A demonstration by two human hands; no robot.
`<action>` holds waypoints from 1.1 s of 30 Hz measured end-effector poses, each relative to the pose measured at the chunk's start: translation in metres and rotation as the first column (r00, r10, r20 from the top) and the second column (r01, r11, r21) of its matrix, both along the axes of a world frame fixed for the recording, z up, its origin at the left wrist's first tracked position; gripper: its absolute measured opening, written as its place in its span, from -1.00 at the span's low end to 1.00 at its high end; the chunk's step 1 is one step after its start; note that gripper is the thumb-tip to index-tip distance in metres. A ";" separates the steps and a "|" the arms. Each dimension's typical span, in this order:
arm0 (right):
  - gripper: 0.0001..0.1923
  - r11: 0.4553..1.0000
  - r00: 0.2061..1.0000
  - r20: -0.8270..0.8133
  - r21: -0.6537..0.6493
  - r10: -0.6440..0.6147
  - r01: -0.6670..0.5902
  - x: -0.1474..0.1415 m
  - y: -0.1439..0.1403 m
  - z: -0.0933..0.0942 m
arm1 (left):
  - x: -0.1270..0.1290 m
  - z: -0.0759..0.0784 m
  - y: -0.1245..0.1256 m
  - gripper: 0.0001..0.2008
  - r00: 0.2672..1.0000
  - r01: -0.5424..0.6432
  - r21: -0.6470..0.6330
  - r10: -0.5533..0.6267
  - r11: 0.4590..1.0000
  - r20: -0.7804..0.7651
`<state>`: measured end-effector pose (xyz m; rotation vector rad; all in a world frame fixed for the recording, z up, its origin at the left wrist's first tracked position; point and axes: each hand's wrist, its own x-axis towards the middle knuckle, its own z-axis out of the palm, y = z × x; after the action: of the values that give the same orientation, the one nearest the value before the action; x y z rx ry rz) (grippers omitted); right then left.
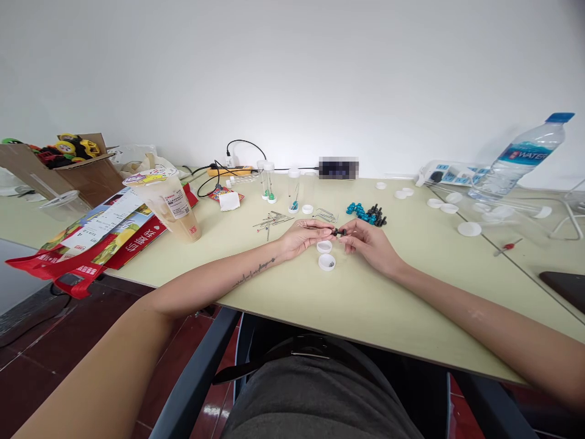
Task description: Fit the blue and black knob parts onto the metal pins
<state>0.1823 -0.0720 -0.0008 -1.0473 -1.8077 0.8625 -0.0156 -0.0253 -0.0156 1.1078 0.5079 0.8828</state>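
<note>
— Forearms come in from the near edge of the tabletop [256,286]; where do they meet?

— Over two small white caps [325,255], one just behind the other; the left hand [304,236] and the right hand [368,241] are both pinched narrow on one small black piece [339,232] held between their fingertips, just above the caps.

— What step does that look like?

— Fitting or turning the piece by fingertip, I'd judge; too small to tell more.

— And around them?

— A heap of blue and black beads [367,213] just behind the right hand; thin metal pins [273,221] behind the left; clear tubes [267,180] standing further back; a sealed drink cup [171,204] well to the left; a water bottle [518,161] lying far right.

— What would the next move want?

— A steady pinch and fine alignment, seemingly; the piece is tiny and could slip onto the caps.
</note>
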 end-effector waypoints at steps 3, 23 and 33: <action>-0.74 1.000 1.000 0.022 -0.006 0.008 -0.008 0.001 0.000 0.001 | 0.000 0.000 0.000 -0.76 1.000 0.004 0.008 -0.004 1.000 0.000; -0.71 1.000 1.000 -0.012 0.013 -0.005 0.005 0.002 0.003 -0.003 | -0.001 0.000 0.000 -0.77 1.000 -0.009 0.002 0.009 1.000 0.015; -0.60 0.999 0.996 0.086 -0.021 0.029 -0.027 0.002 0.001 0.001 | 0.000 0.000 -0.001 -0.75 1.000 -0.001 0.014 0.001 1.000 0.015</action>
<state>0.1845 -0.0710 -0.0001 -1.0888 -1.8929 0.8656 -0.0157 -0.0259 -0.0159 1.1130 0.4911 0.8958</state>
